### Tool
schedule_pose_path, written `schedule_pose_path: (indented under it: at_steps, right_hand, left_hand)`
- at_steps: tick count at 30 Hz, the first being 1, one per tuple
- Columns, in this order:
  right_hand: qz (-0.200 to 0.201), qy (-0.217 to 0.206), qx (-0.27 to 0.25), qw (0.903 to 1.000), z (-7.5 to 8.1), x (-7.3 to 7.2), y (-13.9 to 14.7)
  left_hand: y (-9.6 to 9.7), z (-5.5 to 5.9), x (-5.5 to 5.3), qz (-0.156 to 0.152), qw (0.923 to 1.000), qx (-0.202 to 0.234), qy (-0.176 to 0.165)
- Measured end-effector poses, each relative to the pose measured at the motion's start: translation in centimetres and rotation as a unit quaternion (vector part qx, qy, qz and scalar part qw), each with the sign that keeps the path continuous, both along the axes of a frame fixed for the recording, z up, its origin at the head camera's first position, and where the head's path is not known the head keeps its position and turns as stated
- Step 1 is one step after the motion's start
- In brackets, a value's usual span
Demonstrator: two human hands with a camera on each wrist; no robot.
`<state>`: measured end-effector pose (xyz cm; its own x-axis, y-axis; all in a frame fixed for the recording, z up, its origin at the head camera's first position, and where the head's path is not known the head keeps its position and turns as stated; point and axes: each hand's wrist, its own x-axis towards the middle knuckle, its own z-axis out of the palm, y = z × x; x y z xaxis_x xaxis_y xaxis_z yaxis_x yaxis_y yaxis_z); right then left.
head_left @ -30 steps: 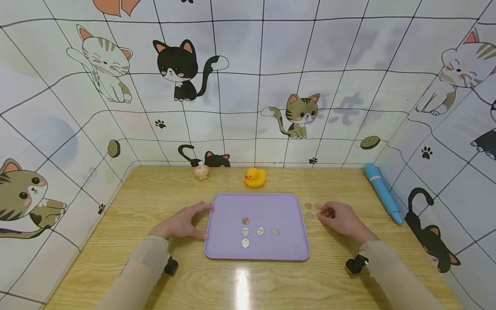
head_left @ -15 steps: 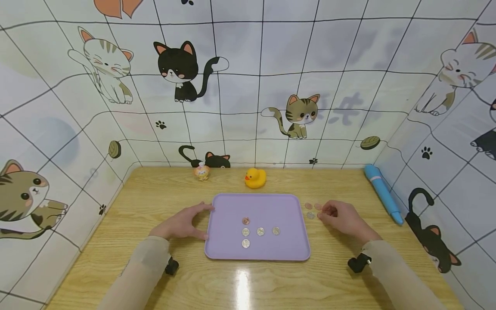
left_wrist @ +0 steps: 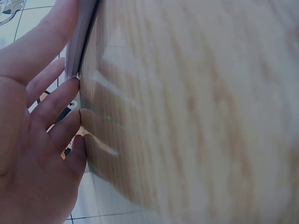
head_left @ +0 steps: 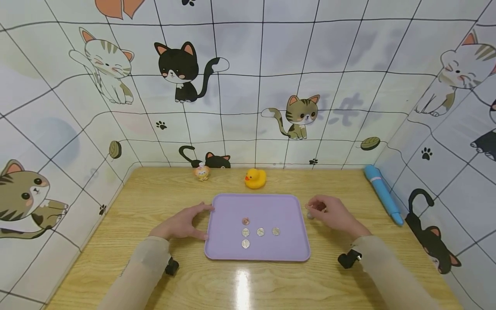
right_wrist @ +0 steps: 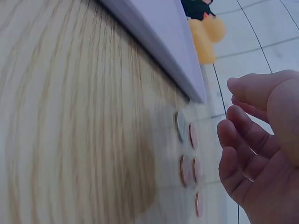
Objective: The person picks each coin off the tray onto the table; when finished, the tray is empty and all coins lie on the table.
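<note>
A lilac tray [head_left: 286, 211] lies on the wooden table, bearing one copper-coloured coin [head_left: 246, 221] and several silver-coloured coins [head_left: 260, 232]. My left hand [head_left: 184, 221] spans the tray's left edge, thumb and index fingertip at the rim. Right of the tray, my right hand [head_left: 331, 213] hovers over a small group of coins, covering most of them in the head view. In the right wrist view that group shows one silver-coloured coin [right_wrist: 181, 126] and several copper-coloured coins [right_wrist: 183, 171]. The right fingers bend loosely, thumb near index, with no coin visible between them.
Behind the tray stand a yellow rubber duck [head_left: 255, 178] and a small orange-and-white figurine [head_left: 202, 171]. A blue stick-shaped object [head_left: 383, 193] lies along the right wall. Cat-printed walls [head_left: 240, 94] enclose the back and sides.
My right hand has moved left and slightly away from me, from the right-hand coins of the group to over the ones nearer the tray. The left hand and tray stay put.
</note>
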<state>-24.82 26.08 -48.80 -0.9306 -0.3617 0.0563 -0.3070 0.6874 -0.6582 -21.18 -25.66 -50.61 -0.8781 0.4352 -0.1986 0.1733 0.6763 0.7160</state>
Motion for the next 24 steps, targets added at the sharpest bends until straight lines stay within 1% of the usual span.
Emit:
schedule_pose_path:
  at_steps: [5, 8, 11, 15, 18, 21, 24]
  right_hand:
    - [0.053, 0.016, -0.012, 0.9984, 0.2, -0.3, -2.1]
    - [0.086, 0.016, -0.005, 0.9962, 0.3, -0.6, -3.7]
    - [0.131, 0.013, 0.008, 0.9913, 0.5, -1.0, -5.6]
    - [0.187, 0.009, 0.035, 0.9818, 1.2, -1.2, -8.4]
    - [0.21, 0.012, 0.06, 0.9759, 1.6, -1.3, -10.4]
    - [0.227, 0.014, 0.076, 0.9708, 1.7, -1.4, -12.2]
    - [0.24, 0.001, 0.091, 0.9664, 1.7, -1.4, -13.7]
  left_hand:
    - [0.0, -0.2, 0.0, -0.001, 1.0, 0.001, 0.001]
    - [0.0, -0.3, -0.1, -0.001, 1.0, 0.002, 0.003]
    - [0.0, -0.2, -0.2, 0.001, 1.0, 0.001, 0.002]
    - [0.0, -0.2, -0.4, 0.004, 1.0, -0.004, -0.001]
    - [0.0, -0.1, -0.3, 0.007, 1.0, -0.006, -0.002]
    - [0.1, 0.0, -0.3, 0.008, 0.9999, -0.006, -0.006]
    - [0.1, 0.0, -0.2, 0.008, 0.9999, -0.007, -0.007]
